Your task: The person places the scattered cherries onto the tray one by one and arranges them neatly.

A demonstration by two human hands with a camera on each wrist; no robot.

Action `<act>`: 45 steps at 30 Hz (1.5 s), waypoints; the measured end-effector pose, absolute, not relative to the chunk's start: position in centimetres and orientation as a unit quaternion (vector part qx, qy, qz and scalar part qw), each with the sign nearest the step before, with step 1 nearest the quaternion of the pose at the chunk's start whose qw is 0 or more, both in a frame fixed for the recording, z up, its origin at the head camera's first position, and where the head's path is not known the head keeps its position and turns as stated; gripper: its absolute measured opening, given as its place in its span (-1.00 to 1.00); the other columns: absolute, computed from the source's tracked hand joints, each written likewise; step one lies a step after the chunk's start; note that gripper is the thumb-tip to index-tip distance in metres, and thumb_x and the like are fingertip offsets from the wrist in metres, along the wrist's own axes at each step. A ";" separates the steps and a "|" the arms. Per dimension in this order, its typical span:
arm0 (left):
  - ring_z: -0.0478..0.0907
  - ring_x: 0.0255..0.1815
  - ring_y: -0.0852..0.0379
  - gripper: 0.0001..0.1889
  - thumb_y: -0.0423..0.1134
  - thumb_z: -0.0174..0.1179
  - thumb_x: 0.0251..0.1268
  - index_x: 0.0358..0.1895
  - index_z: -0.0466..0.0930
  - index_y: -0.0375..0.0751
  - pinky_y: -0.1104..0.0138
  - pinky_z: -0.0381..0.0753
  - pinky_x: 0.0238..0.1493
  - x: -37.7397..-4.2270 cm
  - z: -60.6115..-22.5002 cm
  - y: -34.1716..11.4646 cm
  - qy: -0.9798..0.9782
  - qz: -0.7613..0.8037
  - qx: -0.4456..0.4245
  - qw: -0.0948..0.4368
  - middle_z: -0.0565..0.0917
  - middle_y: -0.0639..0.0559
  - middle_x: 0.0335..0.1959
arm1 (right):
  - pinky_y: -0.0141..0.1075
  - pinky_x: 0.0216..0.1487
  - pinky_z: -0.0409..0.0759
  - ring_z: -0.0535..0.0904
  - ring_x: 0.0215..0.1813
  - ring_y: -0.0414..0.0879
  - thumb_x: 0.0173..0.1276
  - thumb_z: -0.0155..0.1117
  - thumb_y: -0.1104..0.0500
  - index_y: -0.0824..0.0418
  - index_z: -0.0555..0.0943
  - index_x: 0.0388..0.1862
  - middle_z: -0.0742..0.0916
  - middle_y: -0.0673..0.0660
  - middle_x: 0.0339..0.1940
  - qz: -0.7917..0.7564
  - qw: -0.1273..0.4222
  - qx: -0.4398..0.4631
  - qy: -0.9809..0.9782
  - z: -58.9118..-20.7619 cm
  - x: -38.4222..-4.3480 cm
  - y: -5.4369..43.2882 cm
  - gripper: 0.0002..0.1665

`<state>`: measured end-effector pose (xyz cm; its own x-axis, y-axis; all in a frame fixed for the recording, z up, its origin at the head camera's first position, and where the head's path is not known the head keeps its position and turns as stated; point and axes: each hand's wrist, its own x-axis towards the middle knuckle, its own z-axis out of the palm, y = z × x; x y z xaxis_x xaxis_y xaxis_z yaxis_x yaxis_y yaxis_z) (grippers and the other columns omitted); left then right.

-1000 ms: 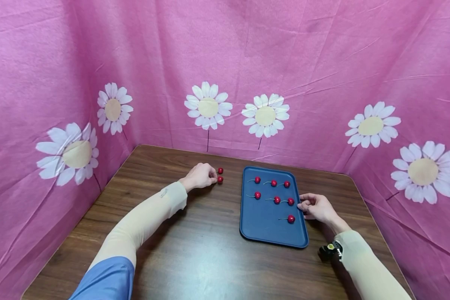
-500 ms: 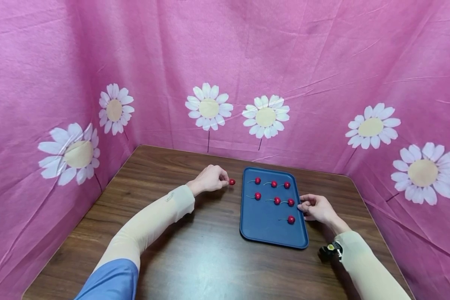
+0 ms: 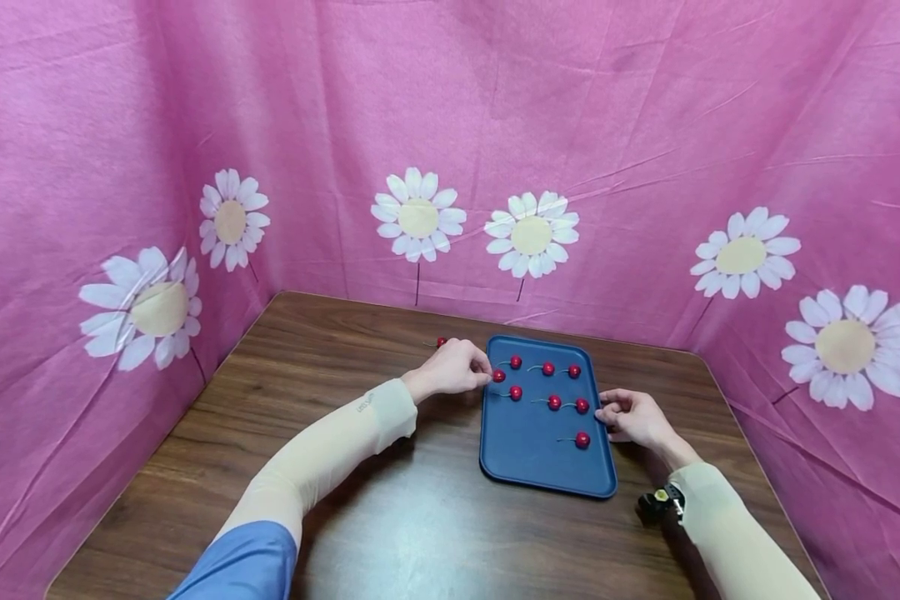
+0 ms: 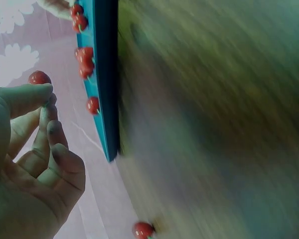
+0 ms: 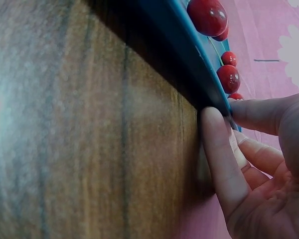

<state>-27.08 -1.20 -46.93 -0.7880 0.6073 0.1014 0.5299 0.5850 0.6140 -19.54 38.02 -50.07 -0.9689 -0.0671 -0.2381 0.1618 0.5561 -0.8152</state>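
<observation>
Between the thumb and fingertips of my left hand (image 3: 453, 367) a red cherry (image 3: 498, 376) is pinched, over the left rim of the blue tray (image 3: 543, 467). The left wrist view shows this held cherry (image 4: 39, 77) at the thumb tip. My right hand (image 3: 637, 417) grips the tray's right rim, its thumb on the inner side and a finger outside, as the right wrist view shows. Several stemmed cherries (image 3: 553, 402) lie on the tray in loose rows, stems pointing left. One more cherry (image 3: 441, 342) rests on the table behind my left hand.
The brown wooden table (image 3: 390, 500) carries the tray at its right half. A pink curtain (image 3: 450, 100) with white daisies stands behind and on both sides of the table. A small black device (image 3: 656, 504) sits on my right wrist.
My left hand has moved right from the table to the tray's left rim, carrying one of the two cherries there. The right hand and the tray have stayed in place.
</observation>
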 end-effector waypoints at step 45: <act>0.57 -0.40 0.31 -0.75 -0.15 0.45 0.50 -0.45 0.84 0.07 0.50 0.47 -0.34 -22.2 -48.1 8.6 0.875 0.171 0.443 0.097 0.72 0.27 -0.53 | -0.22 -0.21 0.89 0.74 -0.27 -0.27 0.63 0.39 0.31 0.62 0.47 0.48 0.79 0.02 -0.25 -0.476 0.120 0.034 0.870 -50.3 -19.7 38.1 -0.39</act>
<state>-22.16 8.59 -48.13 -0.5884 0.8084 -0.0186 0.7416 0.5487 0.3860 -19.74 38.11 -50.27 -0.9687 -0.0555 -0.2420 0.1738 0.5445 -0.8206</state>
